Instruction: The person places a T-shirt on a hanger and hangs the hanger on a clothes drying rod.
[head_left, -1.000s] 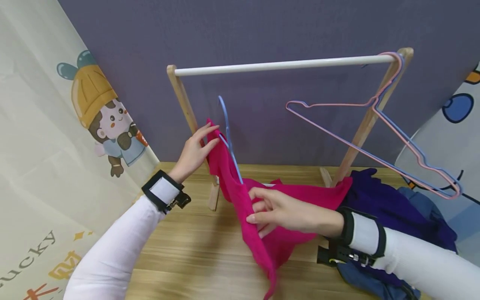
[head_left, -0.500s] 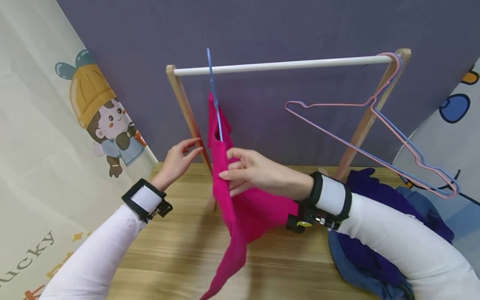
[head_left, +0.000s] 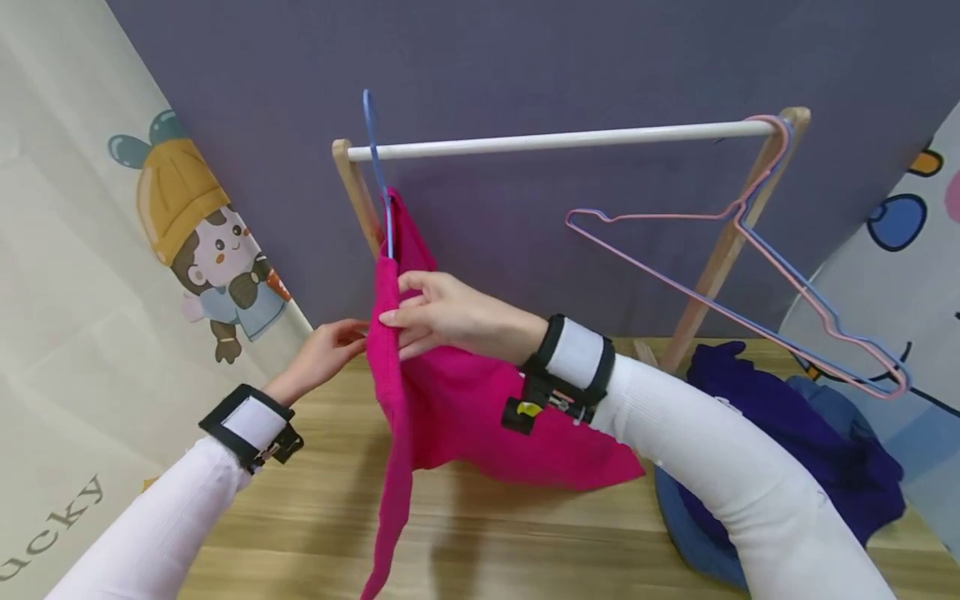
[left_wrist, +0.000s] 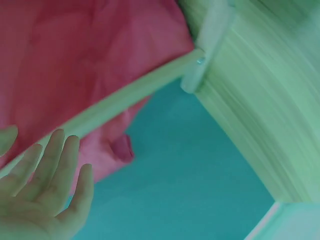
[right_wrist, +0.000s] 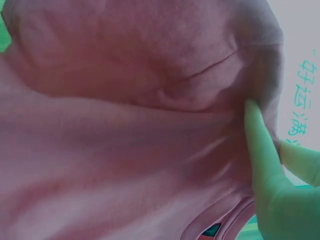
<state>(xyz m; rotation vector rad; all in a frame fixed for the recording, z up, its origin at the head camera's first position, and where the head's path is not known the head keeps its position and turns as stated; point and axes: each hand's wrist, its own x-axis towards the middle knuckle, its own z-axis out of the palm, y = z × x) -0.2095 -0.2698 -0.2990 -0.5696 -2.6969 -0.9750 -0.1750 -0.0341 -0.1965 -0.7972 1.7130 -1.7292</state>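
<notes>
A bright pink shirt [head_left: 480,417] hangs on a blue hanger [head_left: 372,137], whose hook rises above the left end of the white rod [head_left: 510,143]. Whether the hook bears on the rod, I cannot tell. My right hand [head_left: 457,321] pinches the shirt's near shoulder between thumb and fingers. In the right wrist view, the thumb [right_wrist: 262,145] presses the cloth near a seam. Left of the shirt is my left hand [head_left: 326,354], its fingertips partly hidden at the cloth's edge. The left wrist view shows those fingers [left_wrist: 62,165] extended, holding nothing.
Pink and blue hangers [head_left: 738,212] hang together at the rod's right end. Below them lies a heap of dark blue clothes [head_left: 795,442] on the wooden tabletop [head_left: 300,517]. Wooden posts [head_left: 708,279] support the rod. A grey-blue panel [head_left: 525,58] stands behind.
My right hand has carried the shirt and hanger up and left, bringing the hook to the rod's left end. My left hand has let go of the shirt's far shoulder and moved down and left.
</notes>
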